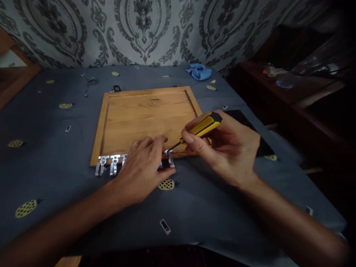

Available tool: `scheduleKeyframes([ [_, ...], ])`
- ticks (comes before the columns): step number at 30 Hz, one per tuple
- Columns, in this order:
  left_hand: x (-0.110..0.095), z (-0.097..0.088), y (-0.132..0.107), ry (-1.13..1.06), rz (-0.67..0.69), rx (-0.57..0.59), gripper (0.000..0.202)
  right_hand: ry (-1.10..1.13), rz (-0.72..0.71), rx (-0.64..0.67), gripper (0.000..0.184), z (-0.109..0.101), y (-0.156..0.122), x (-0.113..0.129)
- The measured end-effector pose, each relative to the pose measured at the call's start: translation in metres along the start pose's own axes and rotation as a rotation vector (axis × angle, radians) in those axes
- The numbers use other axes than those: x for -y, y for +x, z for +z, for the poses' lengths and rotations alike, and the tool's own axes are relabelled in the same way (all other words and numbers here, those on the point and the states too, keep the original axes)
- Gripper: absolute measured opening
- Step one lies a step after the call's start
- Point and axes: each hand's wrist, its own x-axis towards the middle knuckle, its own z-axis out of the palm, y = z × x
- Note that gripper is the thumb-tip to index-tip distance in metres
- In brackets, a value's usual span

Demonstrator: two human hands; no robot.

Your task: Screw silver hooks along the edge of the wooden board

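A framed wooden board [144, 115] lies flat on the cloth-covered table. Along its near edge runs a row of silver metal hooks [114, 163], some of them covered by my left hand [141, 163]. That hand rests over the edge with its fingers spread, its thumb and fingers beside the rightmost hook [171, 160]. My right hand [228, 148] is wrapped round a yellow and black screwdriver [203, 127]. The screwdriver slants down to the left, its tip at the top plate of the rightmost hook. A screw under the tip is too small to make out.
Two dark brackets show at the board's far edge, one a small hanger [116, 88]. A blue crumpled cloth [199, 71] lies at the back. Small bits of hardware [86, 95] lie at back left. A black flat object [250, 129] is beyond my right hand, near dark furniture [292, 92].
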Motion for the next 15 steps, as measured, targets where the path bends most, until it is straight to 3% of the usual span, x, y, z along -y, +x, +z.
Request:
scheduleKeyframes([
  [15, 0.0008, 0.0022, 0.0003, 0.005, 0.010, -0.010, 0.056, 0.020, -0.038, 0.109, 0.016, -0.0066, 0.0001, 0.0049],
])
